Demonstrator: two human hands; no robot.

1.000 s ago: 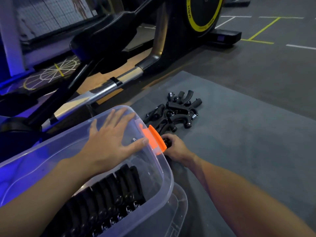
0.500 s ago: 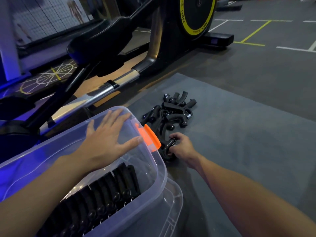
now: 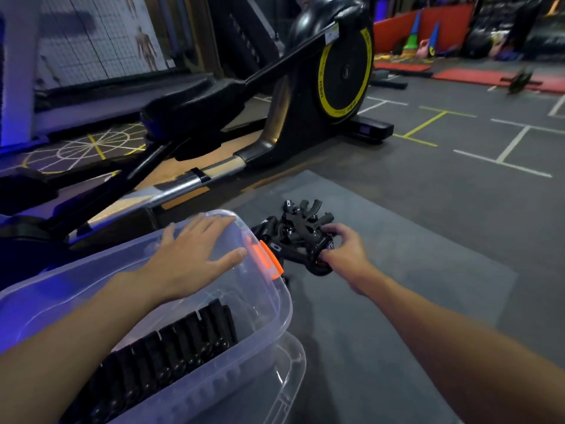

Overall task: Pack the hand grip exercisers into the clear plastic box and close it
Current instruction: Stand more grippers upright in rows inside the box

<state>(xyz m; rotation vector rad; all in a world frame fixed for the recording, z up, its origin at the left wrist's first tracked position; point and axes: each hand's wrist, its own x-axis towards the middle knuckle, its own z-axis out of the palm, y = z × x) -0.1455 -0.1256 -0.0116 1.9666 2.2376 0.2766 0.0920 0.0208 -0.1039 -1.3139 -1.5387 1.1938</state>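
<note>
- Step in hand, as judged: one hand grip exerciser (image 3: 315,247) is being taken from the loose pile (image 3: 293,220) for transfer into the clear plastic box (image 3: 276,310).
- Right hand (image 3: 344,254): fingers and thumb are curled round the exerciser at the near edge of the pile. Whether it is already clear of its neighbours cannot be told.
- Left hand (image 3: 186,258): laid flat, fingers straight and spread, on a clear upper panel of the box, just beside the orange latch (image 3: 269,260). Nothing is gripped. The box appears to be steadied in a tilted position.
- Advice: the piece should be lifted straight out, since the handles in the pile are interlocked and others may be dragged along.
- Advice: it should be set handles-parallel against the end of the packed row (image 3: 186,339), where free space remains near the latch end.
- Advice: the flat press on the box should be kept during insertion, so that the tilt is not lost.
- Exercisers: black, curved handles, small fittings at the joint. The pile lies on the grey mat (image 3: 428,270), just beyond the latch.
- Box: transparent, rounded rim. A second clear piece (image 3: 290,374), possibly the lid, lies under its near corner.
- Progress, as judged: many packed, several left; closing not yet due.
</note>
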